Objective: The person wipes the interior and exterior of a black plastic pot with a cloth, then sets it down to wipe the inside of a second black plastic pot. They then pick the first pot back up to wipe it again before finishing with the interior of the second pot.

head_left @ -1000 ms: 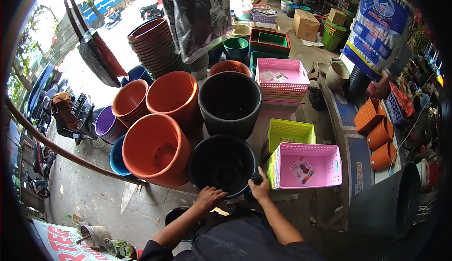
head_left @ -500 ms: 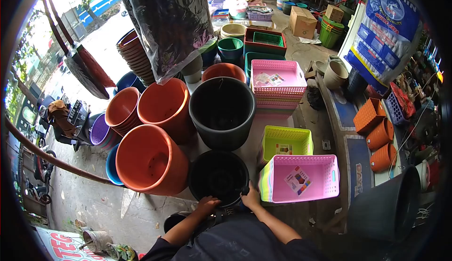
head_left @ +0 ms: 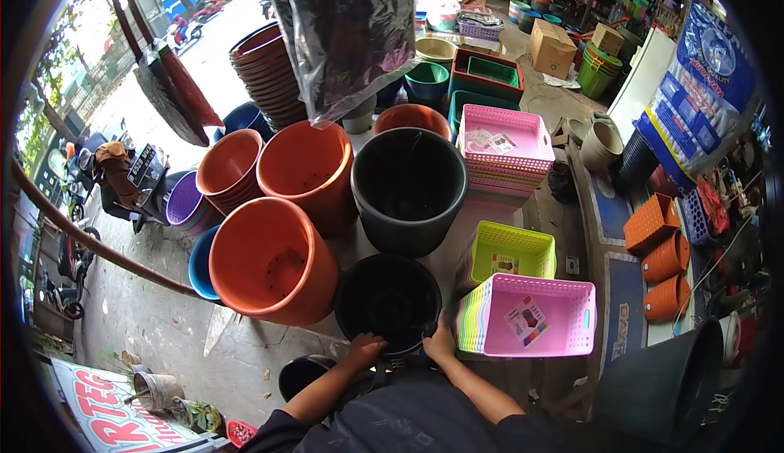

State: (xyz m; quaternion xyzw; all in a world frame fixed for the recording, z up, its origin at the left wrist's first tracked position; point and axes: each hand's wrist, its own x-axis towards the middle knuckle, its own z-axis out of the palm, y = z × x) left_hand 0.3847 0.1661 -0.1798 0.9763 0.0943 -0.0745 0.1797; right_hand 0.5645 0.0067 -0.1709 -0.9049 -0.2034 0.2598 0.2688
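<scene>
A black plastic pot [head_left: 389,298] sits upright right in front of my body. My left hand [head_left: 365,349] grips its near rim on the left, fingers curled over the edge. On the near right side of the same rim, my right hand [head_left: 441,343] is closed, with its thumb side against the edge. Behind this pot stands a larger dark pot [head_left: 408,236], tilted slightly toward me. Big orange pots [head_left: 322,298] crowd the left side. Close to my right hand is a stack of baskets with a pink basket [head_left: 563,322] on top.
A lime green basket [head_left: 531,249] and more stacked pink baskets [head_left: 506,159] stand to the right. A plastic-wrapped bundle [head_left: 343,36] hangs overhead. Another dark pot [head_left: 306,375] is low beside my left forearm. A large dark tub [head_left: 653,388] stands at lower right.
My view has turned a little, so the scene sits farther right in the picture. Both hands remain at the black pot's near rim; my left fingers have shifted slightly along it.
</scene>
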